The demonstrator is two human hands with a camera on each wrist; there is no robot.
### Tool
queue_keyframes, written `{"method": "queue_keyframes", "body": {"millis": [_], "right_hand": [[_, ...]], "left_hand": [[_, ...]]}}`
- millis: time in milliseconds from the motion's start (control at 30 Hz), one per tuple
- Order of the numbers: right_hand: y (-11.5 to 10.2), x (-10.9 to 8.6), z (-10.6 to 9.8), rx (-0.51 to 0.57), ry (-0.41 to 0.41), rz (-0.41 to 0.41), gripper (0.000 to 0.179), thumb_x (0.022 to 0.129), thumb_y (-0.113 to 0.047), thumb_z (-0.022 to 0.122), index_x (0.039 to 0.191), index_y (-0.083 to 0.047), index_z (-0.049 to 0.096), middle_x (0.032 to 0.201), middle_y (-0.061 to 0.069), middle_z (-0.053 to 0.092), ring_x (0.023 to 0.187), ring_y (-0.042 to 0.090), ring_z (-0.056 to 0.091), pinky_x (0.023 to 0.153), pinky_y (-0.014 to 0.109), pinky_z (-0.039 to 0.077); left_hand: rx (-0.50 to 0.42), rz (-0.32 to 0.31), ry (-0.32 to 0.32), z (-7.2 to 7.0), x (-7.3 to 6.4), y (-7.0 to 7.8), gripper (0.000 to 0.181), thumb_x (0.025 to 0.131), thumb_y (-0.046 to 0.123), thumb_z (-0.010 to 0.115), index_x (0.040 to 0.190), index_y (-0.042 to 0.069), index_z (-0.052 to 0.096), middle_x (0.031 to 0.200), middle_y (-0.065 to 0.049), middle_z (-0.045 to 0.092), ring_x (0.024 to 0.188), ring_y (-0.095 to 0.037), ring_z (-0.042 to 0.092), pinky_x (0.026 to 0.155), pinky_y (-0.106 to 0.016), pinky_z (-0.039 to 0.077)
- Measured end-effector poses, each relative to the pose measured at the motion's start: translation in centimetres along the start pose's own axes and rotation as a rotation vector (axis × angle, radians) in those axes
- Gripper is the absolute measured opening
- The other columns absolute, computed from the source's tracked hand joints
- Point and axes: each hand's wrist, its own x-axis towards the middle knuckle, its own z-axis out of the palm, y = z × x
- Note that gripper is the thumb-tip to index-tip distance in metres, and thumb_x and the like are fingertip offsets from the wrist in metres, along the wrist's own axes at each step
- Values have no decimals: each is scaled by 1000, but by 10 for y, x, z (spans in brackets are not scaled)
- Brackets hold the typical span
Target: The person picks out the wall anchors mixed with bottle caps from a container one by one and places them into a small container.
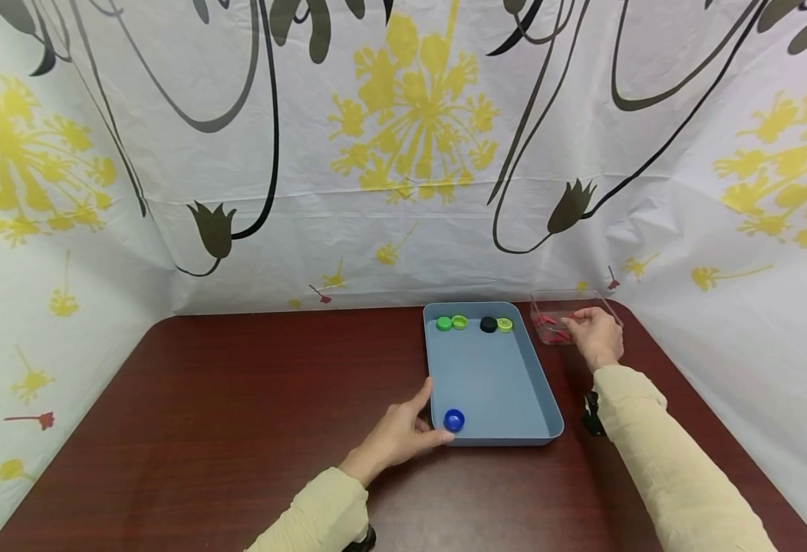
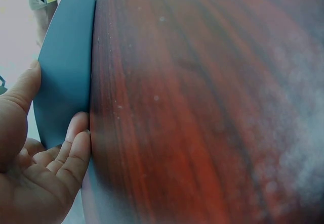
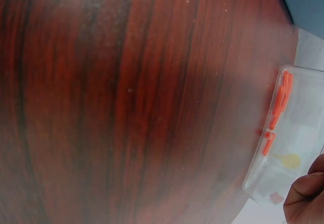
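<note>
The blue-grey tray (image 1: 493, 383) lies on the table. My left hand (image 1: 400, 433) holds its near left corner, thumb at the front wall and fingers along the left side. In the left wrist view the fingertips (image 2: 78, 128) rest against the outer wall. A blue bottle cap (image 1: 454, 419) sits in that corner. Along the far end are a green cap (image 1: 443, 324), two yellow-green caps and a black cap (image 1: 489, 324). My right hand (image 1: 597, 337) reaches into the clear plastic box (image 3: 250, 176) with bent fingers; I cannot tell whether they pinch one of its red pieces (image 3: 283, 95).
The dark red-brown table (image 1: 238, 399) extends left and in front of the tray. A white patterned cloth (image 1: 376, 253) hangs behind and along both sides. The clear box stands near the table's far right corner, close beside the tray.
</note>
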Motion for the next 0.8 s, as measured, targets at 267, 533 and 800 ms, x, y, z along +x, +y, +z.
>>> {"method": "queue_keyframes", "body": {"millis": [267,533,800], "right_hand": [[4,-3,-4,-11,4,-1,40,90,-35,61,113,-3,61,105,21,66,94,37,59,72,48,44],[5,-15,-4,7,32,-50,38,91,-32,62,114,-2,62,102,22,67,86,34,62,65,41,43],[-12,-24,5,35,45,-172,29,92,-27,61,106,-2,65,94,20,68,81,32,62,65,38,42]], "left_hand": [[-3,-3,-12,3,1,1,94,82,42,71,151,11,17,90,-6,69,75,-6,62,67,-25,49],[1,8,-29,3,4,1,95,82,43,71,152,10,15,90,-5,69,76,-6,63,67,-24,49],[51,-11,-17,-9,9,-6,99,82,46,70,152,8,11,112,-14,66,79,-8,64,68,-26,50]]}}
